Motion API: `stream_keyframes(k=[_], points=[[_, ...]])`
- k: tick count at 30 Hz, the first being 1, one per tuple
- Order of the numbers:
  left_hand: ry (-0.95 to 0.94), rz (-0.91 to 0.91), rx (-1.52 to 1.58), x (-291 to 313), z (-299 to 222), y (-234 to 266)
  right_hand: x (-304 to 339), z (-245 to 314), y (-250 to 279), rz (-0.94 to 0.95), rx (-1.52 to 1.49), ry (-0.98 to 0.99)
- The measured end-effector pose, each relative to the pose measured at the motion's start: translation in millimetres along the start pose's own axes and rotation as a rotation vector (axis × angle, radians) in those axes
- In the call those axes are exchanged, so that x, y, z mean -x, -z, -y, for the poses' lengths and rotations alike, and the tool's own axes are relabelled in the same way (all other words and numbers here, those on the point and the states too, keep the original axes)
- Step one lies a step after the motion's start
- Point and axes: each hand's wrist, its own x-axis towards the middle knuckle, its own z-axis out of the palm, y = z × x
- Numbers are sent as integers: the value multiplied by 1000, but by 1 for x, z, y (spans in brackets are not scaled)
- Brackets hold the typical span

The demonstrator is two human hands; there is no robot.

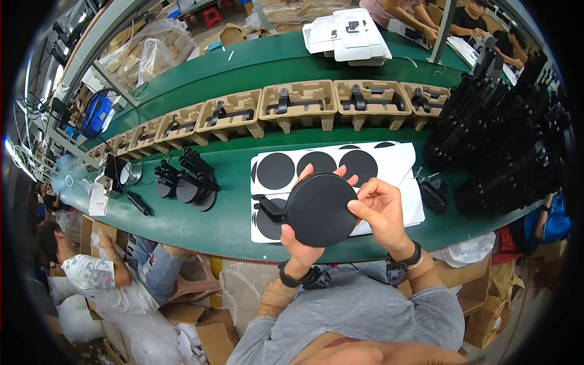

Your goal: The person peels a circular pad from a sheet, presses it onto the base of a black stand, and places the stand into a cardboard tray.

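Note:
Above the near edge of the green bench I hold a black round base (321, 210), its flat disc face turned up. A black bracket arm (270, 208) juts out from its left side. My left hand (300, 248) wraps the base from below, thumb at the lower left and fingertips showing past the top rim. At the right rim my right hand (383, 214) is closed, its thumb pressed on the disc's edge and its fingers curled. Beneath both hands lie white sheets (395, 164) carrying black round pads (275, 171); the base partly covers them.
Cardboard pulp trays (298, 115) with black parts line the bench (237, 158). Black stands (194, 182) are at left, a large pile of black parts (493, 140) at right. White printed sheets (348, 36) lie at the back. A person (115, 267) sits at lower left; others work beyond.

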Motion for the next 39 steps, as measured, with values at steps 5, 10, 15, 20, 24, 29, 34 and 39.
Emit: stream_keyframes(k=[5,10,15,20,24,29,34,39], points=[[43,-39,71,2,-7,1,-1,-3,-3,12,-7,15],[17,-37,24,7,-15,8,-4,-2,-13,4,-7,-23],[-69,-31,-151,9,-19,16,-14,-8,-21,-22,153,11],[-86,-170,-202,7,-26,21,-30,8,-32,-111,844,235],[7,-195,29,5,-42,23,-39,3,-24,-232,1003,363],[-43,-249,47,3,-40,30,-26,-7,-42,332,1002,1018],[109,-242,335,12,-35,52,-30,-28,-52,262,1101,1039],[301,-261,530,9,-36,80,-82,-21,-45,-57,630,445]])
